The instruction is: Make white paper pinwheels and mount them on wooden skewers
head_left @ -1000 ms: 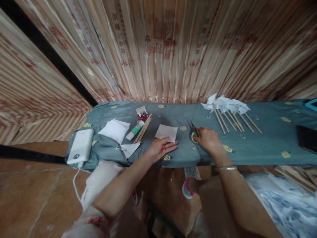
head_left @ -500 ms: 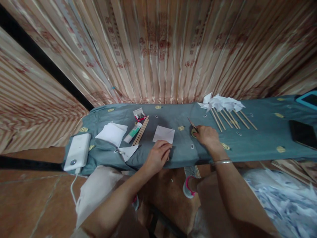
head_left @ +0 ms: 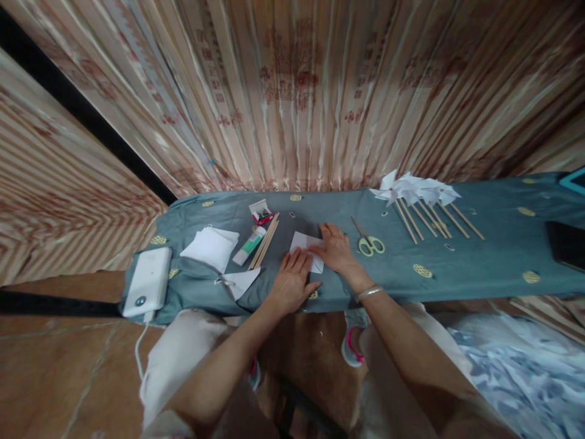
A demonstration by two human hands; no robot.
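Paper square (head_left: 300,239), qty 1: mid-bench, lying under the fingers of both hands.

Counts, left to right: 1 white device (head_left: 148,280) with 1 cable (head_left: 138,356); 1 stack of white paper (head_left: 210,247); 1 loose paper piece (head_left: 243,281), pointed; 1 glue stick (head_left: 250,245); 1 small carton (head_left: 261,212), lid up; wooden sticks (head_left: 265,242), approx. 3, side by side; 1 pair of scissors (head_left: 364,236), green-handled; a cluster of white pinwheels (head_left: 418,189), approx. 6–7 sticks; 1 black slab (head_left: 567,244); 1 blue-edged object (head_left: 574,180). All on the cloth-covered bench (head_left: 484,274).

Obscured: sheets in the stack not countable. Carton contents dark, too small to identify. Middle and lower left of the square covered by fingers. Pinwheel heads overlap; number uncertain. Slab and blue-edged object cut off at right edge.

Pose: left hand (head_left: 292,286) palm down over the square's near-left part, thumb out to the right; grip flat, nothing grasped. Right hand (head_left: 337,250), bracelet (head_left: 368,292) at wrist, palm down at the square's right edge, thumb laid leftward on the paper; grip spread, fingers extended, no hold visible.
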